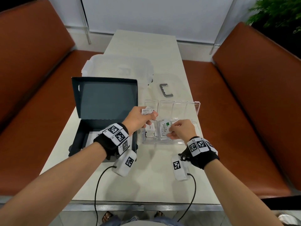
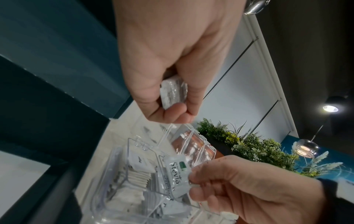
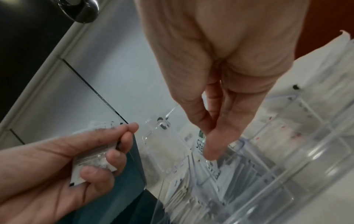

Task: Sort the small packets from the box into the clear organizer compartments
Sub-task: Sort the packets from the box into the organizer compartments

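Our left hand [image 1: 138, 119] grips white packets [image 1: 147, 111], their count hidden by fingers. Our right hand [image 1: 182, 129] pinches a Stevia packet [image 1: 164, 130] in the organizer [image 1: 179, 141], its lower print blurred

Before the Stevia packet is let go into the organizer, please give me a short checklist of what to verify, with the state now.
1. Right hand pinches the Stevia packet: ok.
2. Packet is over the second compartment of the organizer, where other Stevia packets lie: ok.
3. Packet is fully down inside the compartment: cannot tell, fingers cover its lower end.
4. Left hand holds the remaining white packets securely: ok.
5. Left hand is away from the drop spot: ok, it hovers over the first compartment.
6. Box is open for the next pick: ok.
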`<state>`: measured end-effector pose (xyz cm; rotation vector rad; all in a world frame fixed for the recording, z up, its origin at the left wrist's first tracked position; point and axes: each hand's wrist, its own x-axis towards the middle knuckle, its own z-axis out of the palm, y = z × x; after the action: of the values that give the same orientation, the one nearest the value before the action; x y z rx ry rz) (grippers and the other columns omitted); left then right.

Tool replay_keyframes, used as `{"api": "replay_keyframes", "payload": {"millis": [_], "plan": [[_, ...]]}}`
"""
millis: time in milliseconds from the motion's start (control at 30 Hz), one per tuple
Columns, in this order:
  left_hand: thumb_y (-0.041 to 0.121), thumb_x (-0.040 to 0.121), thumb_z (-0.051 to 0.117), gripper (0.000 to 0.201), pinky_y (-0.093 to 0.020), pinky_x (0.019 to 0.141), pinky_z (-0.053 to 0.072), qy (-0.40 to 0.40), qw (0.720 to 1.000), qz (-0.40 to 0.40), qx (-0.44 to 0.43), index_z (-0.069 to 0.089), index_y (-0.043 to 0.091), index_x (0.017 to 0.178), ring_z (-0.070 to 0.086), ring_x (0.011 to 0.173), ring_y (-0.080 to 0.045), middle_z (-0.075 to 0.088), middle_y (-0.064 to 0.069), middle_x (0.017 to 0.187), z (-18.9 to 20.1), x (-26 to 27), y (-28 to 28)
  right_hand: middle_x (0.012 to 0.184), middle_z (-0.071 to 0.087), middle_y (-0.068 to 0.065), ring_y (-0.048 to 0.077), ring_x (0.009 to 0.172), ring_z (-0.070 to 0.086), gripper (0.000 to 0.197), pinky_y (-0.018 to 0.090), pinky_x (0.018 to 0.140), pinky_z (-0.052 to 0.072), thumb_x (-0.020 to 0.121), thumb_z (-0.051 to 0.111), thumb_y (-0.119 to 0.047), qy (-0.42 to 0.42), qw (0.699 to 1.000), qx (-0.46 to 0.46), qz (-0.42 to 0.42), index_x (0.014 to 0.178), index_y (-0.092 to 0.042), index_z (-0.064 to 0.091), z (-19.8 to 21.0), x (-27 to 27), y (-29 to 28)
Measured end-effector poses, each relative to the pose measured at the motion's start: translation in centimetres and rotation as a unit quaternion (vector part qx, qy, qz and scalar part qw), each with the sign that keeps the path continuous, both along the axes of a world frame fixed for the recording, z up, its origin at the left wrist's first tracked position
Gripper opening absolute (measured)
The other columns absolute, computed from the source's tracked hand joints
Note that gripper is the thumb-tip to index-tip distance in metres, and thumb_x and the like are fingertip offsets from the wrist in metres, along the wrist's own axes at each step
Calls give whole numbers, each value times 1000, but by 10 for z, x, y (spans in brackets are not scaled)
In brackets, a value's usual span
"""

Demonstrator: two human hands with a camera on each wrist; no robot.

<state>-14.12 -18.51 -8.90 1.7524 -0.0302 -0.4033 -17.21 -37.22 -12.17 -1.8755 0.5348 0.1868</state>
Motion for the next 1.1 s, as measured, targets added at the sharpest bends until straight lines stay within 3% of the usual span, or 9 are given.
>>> {"api": "replay_keyframes", "payload": {"millis": [200,400,500,633,800,867,933,1000,1100], "plan": [[13,90,66,5,-16,49,44,2,1000,5,1,70,10,92,57,55,-5,69,2,83,2,0,2,68,66,16,18,46,58,13,22,43,46,77,66,5,4,995,-95,19,76,-6,59,-9,-1,4],[36,96,58,34,-19,54,44,50,997,24,-45,68,4,103,56,58,-8,67,-2,82,6,-2,2,91,57,4,23,83,57,19,32,71,48,77,70,-9,-2,968,-240,80,88,-14,56,-7,2,6],[52,95,50,51,-21,57,50,132,982,41,-127,65,6,108,63,65,-11,69,-6,86,13,-4,1,91,60,3,25,87,61,26,33,70,49,84,64,-21,-47,934,-330,128,108,-27,59,-5,3,10],[61,94,42,64,-26,63,60,208,954,45,-210,60,5,119,72,77,-19,74,-13,101,20,-3,2,115,55,4,23,96,60,36,33,76,49,89,61,-30,-27,894,-399,201,124,-35,57,-6,1,11],[60,95,40,66,-30,68,59,249,938,53,-235,55,4,126,71,88,-22,72,-13,102,20,0,0,94,58,3,18,83,60,35,31,73,50,90,61,-30,-128,933,-314,121,125,-26,56,13,-1,7],[67,92,37,70,-27,64,52,255,938,51,-230,55,6,122,62,74,-14,63,-4,86,20,1,-5,81,60,-4,7,71,59,25,17,61,45,88,65,-35,-189,955,-210,96,112,-30,61,28,-4,15],[68,92,34,66,-25,61,45,255,937,45,-236,55,10,115,51,62,-10,51,1,70,21,-1,-12,79,63,-8,6,62,62,21,15,52,47,84,68,-42,-197,967,-107,117,104,-38,62,39,-10,29],[57,99,33,53,-24,58,45,247,936,31,-248,55,10,106,54,59,-9,50,2,66,24,-4,-20,80,67,-5,9,61,65,26,18,47,49,82,71,-37,-197,972,-30,121,107,-32,64,41,-15,40],[26,103,39,27,-24,62,46,207,944,-12,-256,58,8,99,58,67,-13,58,-4,83,29,-7,-24,76,69,4,14,59,65,14,23,49,51,86,67,-14,-190,980,18,62,100,-12,68,41,-14,39]]}}
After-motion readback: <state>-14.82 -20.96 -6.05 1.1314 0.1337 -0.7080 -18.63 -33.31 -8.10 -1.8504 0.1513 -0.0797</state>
